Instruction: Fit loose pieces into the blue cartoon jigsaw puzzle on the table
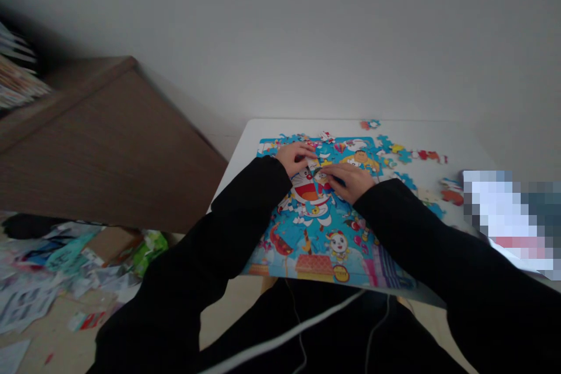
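Note:
A colourful cartoon jigsaw puzzle (315,234) lies on a white table (245,140), mostly assembled. My left hand (294,158) rests on the puzzle's upper part, fingers curled down onto the pieces. My right hand (350,180) lies beside it, fingers stretched flat and pressing on the pieces near the middle. The fingertips of both hands meet around a small puzzle piece (316,168). Both arms wear black sleeves.
Loose puzzle pieces (407,155) are scattered on the table right of the puzzle and at the far edge (369,124). A brown wooden cabinet (100,146) stands to the left. Papers and litter (52,269) cover the floor at lower left. White cables (280,336) cross my lap.

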